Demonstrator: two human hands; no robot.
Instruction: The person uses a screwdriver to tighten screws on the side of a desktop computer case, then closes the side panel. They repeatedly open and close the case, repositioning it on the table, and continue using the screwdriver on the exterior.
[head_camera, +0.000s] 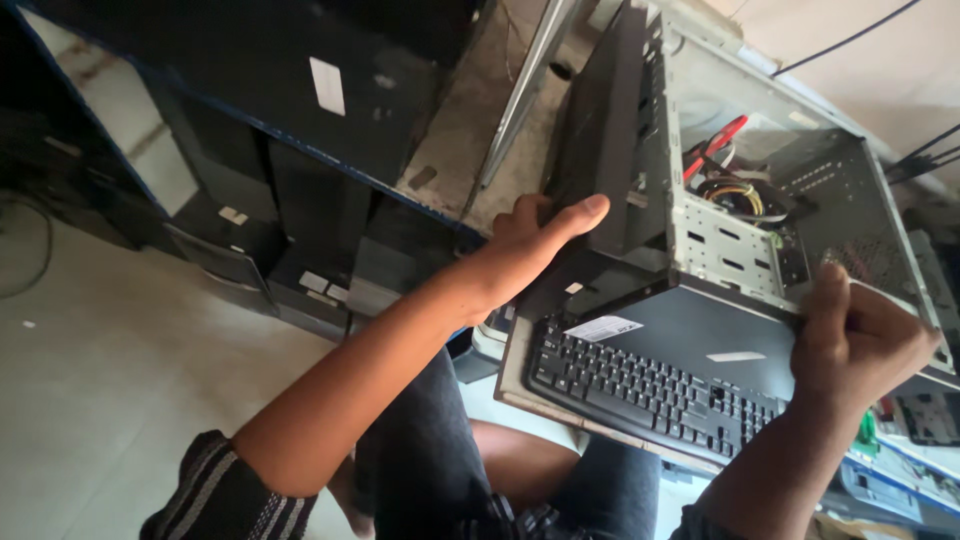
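Note:
An open desktop computer case (700, 230) with a black front panel and bare metal frame is tilted above a black keyboard (640, 385). My left hand (535, 245) grips the case's black front panel, thumb stretched along its face. My right hand (860, 335) clasps the lower metal edge of the case at the right. Inside the case, red, yellow and black cables (730, 175) are bundled near a perforated metal wall (850, 200). White stickers (603, 327) lie on the dark surface under the case.
Several black computer towers (300, 220) stand in a dark shelf unit at the left. A concrete ledge (470, 120) with a metal strip (525, 90) runs behind. A pale floor (120, 370) spreads at the lower left. Black cables (920, 155) hang on the wall at the right.

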